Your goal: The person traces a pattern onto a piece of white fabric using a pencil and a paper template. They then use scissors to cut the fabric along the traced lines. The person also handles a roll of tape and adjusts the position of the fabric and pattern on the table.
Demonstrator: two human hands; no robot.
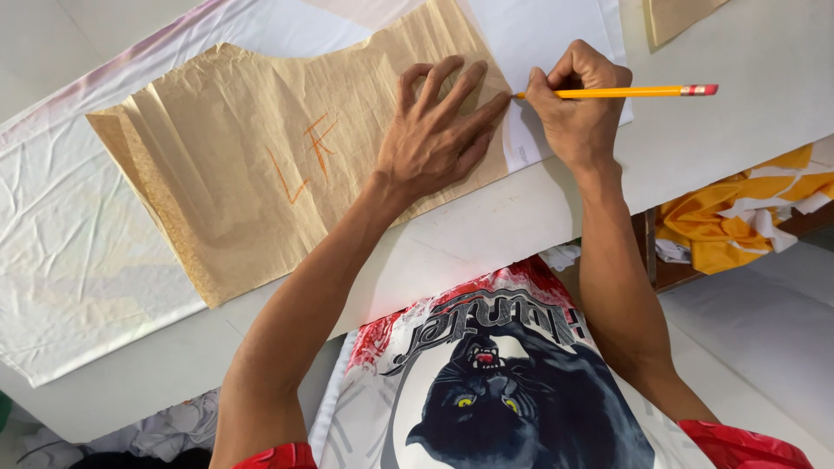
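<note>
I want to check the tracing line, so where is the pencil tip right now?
In the head view, the yellow pencil is held in the right hand, its tip at the right edge of the brown paper pattern, by the left hand's fingertips.

Your left hand [432,139] lies palm down with the wrist low and the fingers [460,87] spread wide, pointing away from you and a little to the right. Its forearm runs bare from the near left, bent at the elbow, rising toward the far right. Your right hand [575,104] sits just to the right of it, curled into a tight writing grip, knuckles up, thumb and forefinger pinched together at the left side of the fist. The two hands look to be touching at the fingertips, though I cannot be sure. Your right forearm comes almost straight up from the near right, the wrist held straight.
</note>
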